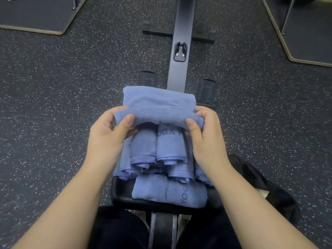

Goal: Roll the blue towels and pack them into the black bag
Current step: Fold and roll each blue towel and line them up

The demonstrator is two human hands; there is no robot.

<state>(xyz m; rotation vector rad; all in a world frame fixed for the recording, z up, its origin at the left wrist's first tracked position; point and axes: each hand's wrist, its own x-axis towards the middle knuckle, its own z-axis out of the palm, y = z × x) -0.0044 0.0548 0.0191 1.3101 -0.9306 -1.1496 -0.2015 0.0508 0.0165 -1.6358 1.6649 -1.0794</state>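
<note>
Flooring (53, 105) of dark rubber flecked with white fills most of the view, with the edges of two pale-rimmed platforms (36, 18) in the far corners. Down the middle runs the long black rail (181, 42) of an exercise machine, its cross foot at the far end and two black footrests (206, 90) flanking it nearer in. At the right, beside the person's leg, lies crumpled black fabric (260, 178), probably the black bag, though the angle leaves its opening unclear.

On the machine's black seat (122, 196) sits a pile of rolled blue towels (158, 155), their stitched ends facing the camera, several side by side and stacked. One more roll (168, 191) lies crosswise at the near edge of the seat, printed lettering showing on it.

Above the pile a blue towel (159, 106) is partly rolled: its near edge is curled into a thick tube while the flat remainder stretches away over the rail. The left hand (107, 133) grips the tube's left end, thumb on top and fingers curled beneath. The right hand (206, 135) grips the right end the same way.
</note>
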